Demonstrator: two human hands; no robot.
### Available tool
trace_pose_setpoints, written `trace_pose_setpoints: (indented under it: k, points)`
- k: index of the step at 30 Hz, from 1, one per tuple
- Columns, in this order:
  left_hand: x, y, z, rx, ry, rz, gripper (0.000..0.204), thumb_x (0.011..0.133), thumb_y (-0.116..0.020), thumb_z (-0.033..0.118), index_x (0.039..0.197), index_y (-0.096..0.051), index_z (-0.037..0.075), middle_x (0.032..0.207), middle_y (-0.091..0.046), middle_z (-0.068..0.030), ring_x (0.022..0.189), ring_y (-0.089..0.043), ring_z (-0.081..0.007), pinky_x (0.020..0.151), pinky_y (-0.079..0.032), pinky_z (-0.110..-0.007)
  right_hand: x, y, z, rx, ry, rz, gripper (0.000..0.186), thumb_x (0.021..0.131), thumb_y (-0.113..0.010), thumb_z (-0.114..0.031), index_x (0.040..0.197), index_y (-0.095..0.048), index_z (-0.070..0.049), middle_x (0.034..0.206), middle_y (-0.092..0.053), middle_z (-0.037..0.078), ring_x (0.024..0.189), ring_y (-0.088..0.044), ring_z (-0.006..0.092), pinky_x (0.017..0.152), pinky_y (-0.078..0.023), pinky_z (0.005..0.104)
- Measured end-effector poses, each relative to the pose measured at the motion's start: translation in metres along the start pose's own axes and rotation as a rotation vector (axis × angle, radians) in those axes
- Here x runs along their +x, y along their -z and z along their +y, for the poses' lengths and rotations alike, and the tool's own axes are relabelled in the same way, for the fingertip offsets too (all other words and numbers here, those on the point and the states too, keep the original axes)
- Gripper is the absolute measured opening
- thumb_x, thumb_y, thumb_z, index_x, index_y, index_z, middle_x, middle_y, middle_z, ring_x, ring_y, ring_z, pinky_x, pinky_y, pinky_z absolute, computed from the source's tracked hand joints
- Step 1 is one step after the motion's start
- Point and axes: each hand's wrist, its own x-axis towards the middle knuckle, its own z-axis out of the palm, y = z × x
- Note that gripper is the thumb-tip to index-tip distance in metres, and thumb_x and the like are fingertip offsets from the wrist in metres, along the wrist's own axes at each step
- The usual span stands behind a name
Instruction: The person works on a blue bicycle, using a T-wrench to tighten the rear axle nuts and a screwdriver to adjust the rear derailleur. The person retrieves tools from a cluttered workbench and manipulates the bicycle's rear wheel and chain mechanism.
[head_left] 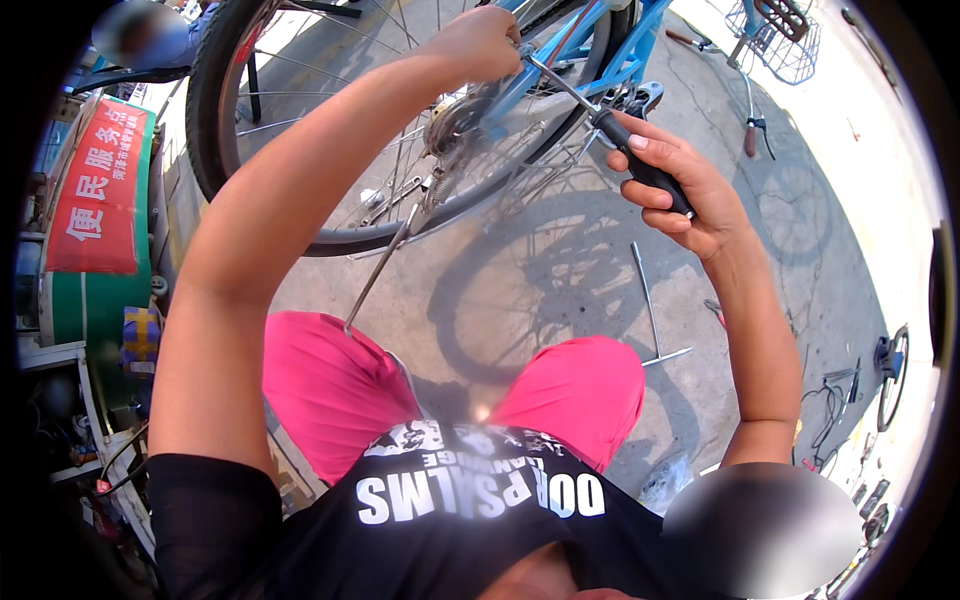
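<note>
My right hand [675,185] grips a screwdriver by its black handle [650,170]. The metal shaft slants up and left toward the light blue bicycle frame [625,50]. Close to the shaft's far end, my left hand [485,45] is closed against the frame above the rear wheel. Its fingers hide whatever they pinch, and I cannot tell whether the screwdriver tip touches it. Below that hand are the rear sprockets [455,125] and the spoked wheel with its black tyre [205,120]. A metal kickstand [385,265] runs down toward my left knee.
On the concrete to the right lies a T-handle wrench [650,305]. Another bicycle with a wire basket [785,55] is at the far right. A red sign [100,185] and a shelf of parts [80,400] line the left. Cables [830,400] lie at the right.
</note>
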Motion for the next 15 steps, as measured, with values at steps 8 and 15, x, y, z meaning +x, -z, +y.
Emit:
trace_pose_setpoints:
  k: [8,15]
  points:
    - [0.002,-0.003,-0.011,-0.045,-0.105,0.042,0.04,0.068,-0.076,0.021,0.101,-0.063,0.003,0.092,-0.064,-0.0155,0.087,-0.062,-0.0289,0.077,-0.047,-0.038,-0.007,-0.018,0.009,-1.037,0.4,0.259,0.059,0.081,-0.059,-0.003,0.137,-0.042,-0.007,0.087,-0.054,0.005,0.054,-0.05,0.0151,0.043,-0.045,0.0285]
    - [-0.006,-0.001,0.0,-0.197,-0.001,0.016,0.039,0.067,-0.076,0.017,0.1,-0.063,0.002,0.087,-0.063,-0.014,0.081,-0.061,-0.0251,0.073,-0.048,-0.036,-0.001,-0.004,-0.004,0.237,-0.103,-0.039,0.06,0.087,-0.06,-0.012,0.14,-0.034,-0.005,0.086,-0.054,0.003,0.054,-0.046,0.0077,0.035,-0.038,0.0224]
